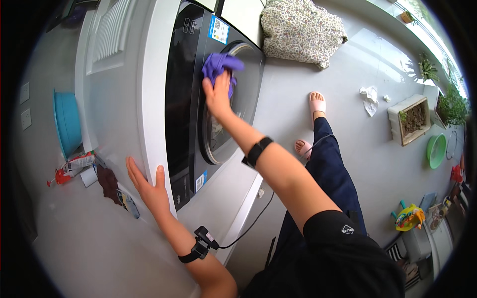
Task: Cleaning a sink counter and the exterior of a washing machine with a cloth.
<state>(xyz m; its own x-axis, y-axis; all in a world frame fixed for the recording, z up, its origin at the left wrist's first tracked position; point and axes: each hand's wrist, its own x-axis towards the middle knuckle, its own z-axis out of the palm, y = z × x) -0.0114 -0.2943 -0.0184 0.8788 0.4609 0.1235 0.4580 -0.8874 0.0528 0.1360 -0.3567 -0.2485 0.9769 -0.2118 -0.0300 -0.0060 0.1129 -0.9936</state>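
My right hand (219,95) presses a bunched purple cloth (220,65) against the front of a dark front-loading washing machine (182,85), at the rim of its round glass door (244,87). Part of the cloth hangs below the fingers. My left hand (151,190) rests on the edge of the white countertop (156,93) over the machine, fingers spread, holding nothing. The machine's front bears a blue-edged sticker (218,29) near the door and another (201,181) at its other end.
On the counter side are a turquoise basin (68,123), a red and white spray bottle (74,165) and a brown cloth (108,184). A floral fabric bundle (302,31), crumpled paper (369,100), a planter box (411,119) and a green basin (436,151) stand on the floor. A cable runs from my left wrist strap.
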